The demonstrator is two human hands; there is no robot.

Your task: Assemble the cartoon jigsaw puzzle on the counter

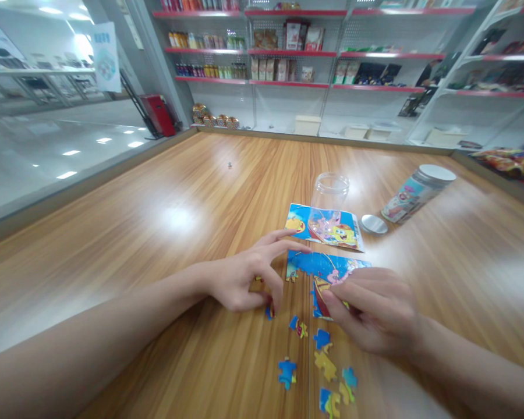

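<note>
A partly assembled jigsaw puzzle (318, 270) lies on the wooden table (157, 233) in front of me. My left hand (248, 279) pinches a small puzzle piece (269, 311) between thumb and middle finger, with the index finger stretched out toward the puzzle. My right hand (375, 311) rests curled on the puzzle's right side, fingers pressed onto its lower edge. Several loose pieces (327, 372) lie scattered just below both hands. A printed reference picture (325, 227) lies flat beyond the puzzle.
An open clear plastic jar (330, 191) stands behind the picture, its round lid (374, 224) beside it. A second jar (414, 195) with a white lid lies tilted at the right. Snack packets (513, 163) sit at the far right. Store shelves (288, 52) line the back.
</note>
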